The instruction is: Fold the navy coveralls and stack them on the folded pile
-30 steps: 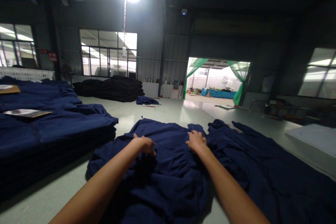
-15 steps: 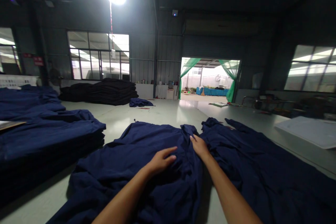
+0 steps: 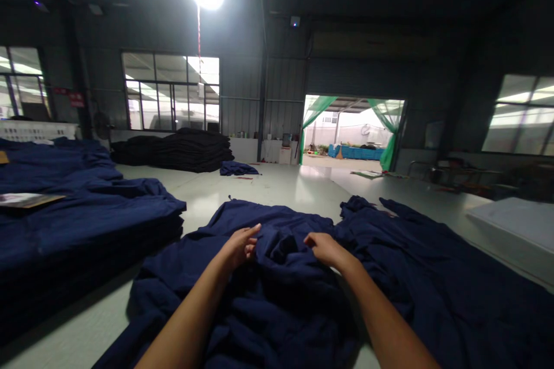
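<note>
A crumpled navy-blue garment [image 3: 285, 311] lies on the table right in front of me, its cloth bunched up between my hands. My left hand [image 3: 239, 247] grips the bunched cloth from the left, thumb along the top and the other fingers curled. On the opposite side of the bunch, my right hand [image 3: 325, 249] pinches the fabric with bent fingers. The cloth partly hides the fingertips. To the right, close beside it, a second navy garment [image 3: 433, 277] is spread out with wrinkles.
A tall stack of navy garments [image 3: 108, 225] stands at left with a printed card [image 3: 30, 200] on it. Farther back on the pale table [image 3: 294, 184] are a dark pile of cloth [image 3: 173, 151] and a small navy piece [image 3: 237, 168]. White sheets [image 3: 515, 219] lie at right.
My left hand has moved left and up, and its fingers have closed on the cloth. The garment's right side is folded inward and bunched between my hands. The view has turned slightly left.
</note>
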Tool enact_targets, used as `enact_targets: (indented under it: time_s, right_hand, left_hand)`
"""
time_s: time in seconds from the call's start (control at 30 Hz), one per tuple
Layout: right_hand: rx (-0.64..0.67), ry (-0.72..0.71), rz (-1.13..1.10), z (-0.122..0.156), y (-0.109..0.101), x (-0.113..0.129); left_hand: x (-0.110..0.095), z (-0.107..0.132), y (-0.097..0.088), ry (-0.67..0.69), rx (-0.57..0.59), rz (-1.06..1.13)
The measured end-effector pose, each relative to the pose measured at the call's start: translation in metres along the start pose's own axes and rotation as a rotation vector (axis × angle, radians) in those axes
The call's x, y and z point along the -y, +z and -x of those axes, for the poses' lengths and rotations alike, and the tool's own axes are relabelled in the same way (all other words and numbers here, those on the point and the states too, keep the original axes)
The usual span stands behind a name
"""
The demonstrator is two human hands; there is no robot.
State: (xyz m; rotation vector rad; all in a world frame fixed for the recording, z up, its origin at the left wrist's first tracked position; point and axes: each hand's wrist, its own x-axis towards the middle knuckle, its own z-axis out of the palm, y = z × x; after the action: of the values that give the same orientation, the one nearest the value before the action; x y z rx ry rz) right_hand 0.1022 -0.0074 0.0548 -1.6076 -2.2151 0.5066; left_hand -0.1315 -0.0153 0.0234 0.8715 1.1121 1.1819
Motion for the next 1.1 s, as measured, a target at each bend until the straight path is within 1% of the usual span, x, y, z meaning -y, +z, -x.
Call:
enact_targets:
  time_s: [0.03, 0.07, 0.1, 0.13, 0.2, 0.23, 0.27, 0.3, 0.33, 0.37, 0.4, 0.43, 0.47, 0.5, 0.53, 0.57, 0.6, 0.67, 0.7, 0.73, 0.77, 0.8, 0.83, 0.87, 0.9, 0.93, 0.97, 1.0, 1.03, 1.07, 1.1]
  right_hand:
    - [0.062, 0.046, 0.06, -0.002, 0.001, -0.008]
    - [0.131, 0.06, 0.094, -0.003, 0.001, -0.015]
    - [0.187, 0.043, 0.108, -0.003, 0.001, -0.02]
    - [0.224, 0.001, 0.11, -0.004, 0.0, -0.024]
    - [0.257, -0.112, 0.09, -0.004, -0.004, -0.03]
    - [0.261, -0.167, 0.059, -0.004, -0.006, -0.031]
    - [0.258, -0.214, 0.007, -0.004, -0.009, -0.032]
    - [0.26, -0.246, -0.054, -0.005, -0.01, -0.033]
    - [0.271, -0.25, -0.113, -0.005, -0.012, -0.034]
    - [0.295, -0.226, -0.157, -0.005, -0.013, -0.036]
    - [0.329, -0.179, -0.178, -0.006, -0.014, -0.037]
    - [0.37, -0.116, -0.175, -0.006, -0.014, -0.039]
    - [0.405, -0.058, -0.162, -0.005, -0.016, -0.041]
    - [0.423, -0.028, -0.164, -0.004, -0.017, -0.043]
    - [0.416, -0.037, -0.197, -0.003, -0.02, -0.044]
    - [0.388, -0.081, -0.26, -0.002, -0.023, -0.046]
    - [0.345, -0.139, -0.348, 0.0, -0.026, -0.047]
    - [0.261, -0.231, -0.511, 0.004, -0.033, -0.049]
    - [0.24, -0.233, -0.548, 0.006, -0.035, -0.051]
    - [0.248, -0.207, -0.543, 0.007, -0.037, -0.054]
    - [0.287, -0.168, -0.499, 0.008, -0.037, -0.057]
    - [0.342, -0.123, -0.431, 0.007, -0.037, -0.062]
    - [0.387, -0.081, -0.361, 0.006, -0.036, -0.067]
    - [0.405, -0.048, -0.311, 0.005, -0.034, -0.072]
    - [0.381, -0.033, -0.295, 0.003, -0.032, -0.077]
    - [0.312, -0.034, -0.312, 0.0, -0.029, -0.082]
    - [0.214, -0.046, -0.346, -0.002, -0.028, -0.085]
    - [0.119, -0.065, -0.375, -0.004, -0.026, -0.087]
    - [0.055, -0.079, -0.384, -0.004, -0.025, -0.087]
    - [0.028, -0.078, -0.362, -0.004, -0.025, -0.087]
    - [0.042, -0.065, -0.327, -0.002, -0.025, -0.085]
  left_hand:
    - [0.001, 0.0, 0.004, 0.04, -0.063, -0.096]
    - [0.002, 0.0, 0.008, 0.096, -0.14, -0.199]
    - [0.001, 0.0, 0.011, 0.16, -0.218, -0.29]
    - [-0.002, 0.0, 0.012, 0.227, -0.292, -0.355]
    - [-0.013, 0.002, 0.008, 0.337, -0.417, -0.382]
    - [-0.021, 0.003, 0.003, 0.379, -0.481, -0.372]
    - [-0.03, 0.005, -0.005, 0.433, -0.569, -0.375]
    - [-0.039, 0.008, -0.014, 0.468, -0.651, -0.379]
    - [-0.047, 0.01, -0.024, 0.51, -0.758, -0.395]
    - [-0.053, 0.013, -0.034, 0.546, -0.89, -0.463]
    - [-0.057, 0.015, -0.042, 0.539, -0.977, -0.534]
    - [-0.058, 0.016, -0.048, 0.502, -1.034, -0.624]
    - [-0.058, 0.018, -0.051, 0.436, -1.048, -0.727]
    - [-0.055, 0.018, -0.052, 0.354, -1.016, -0.833]
    - [-0.051, 0.018, -0.051, 0.284, -0.949, -0.943]
    - [-0.047, 0.018, -0.047, 0.235, -0.849, -1.052]
    - [-0.041, 0.018, -0.043, 0.217, -0.721, -1.155]
    - [-0.03, 0.018, -0.032, 0.207, -0.424, -1.318]
    - [-0.024, 0.018, -0.028, 0.175, -0.289, -1.377]
    - [-0.018, 0.018, -0.025, 0.122, -0.186, -1.424]
    - [-0.013, 0.017, -0.023, 0.06, -0.127, -1.463]
    - [-0.007, 0.015, -0.022, 0.011, -0.108, -1.492]
    - [-0.002, 0.013, -0.022, -0.009, -0.123, -1.513]
    - [0.002, 0.01, -0.023, 0.006, -0.16, -1.522]
    - [0.004, 0.007, -0.024, 0.051, -0.199, -1.519]
    - [0.006, 0.004, -0.025, 0.111, -0.229, -1.507]
    - [0.007, 0.002, -0.026, 0.172, -0.245, -1.491]
    - [0.007, -0.001, -0.027, 0.226, -0.247, -1.477]
    - [0.007, -0.003, -0.029, 0.264, -0.238, -1.473]
    - [0.006, -0.004, -0.031, 0.279, -0.229, -1.479]
    - [0.006, -0.005, -0.033, 0.265, -0.225, -1.493]
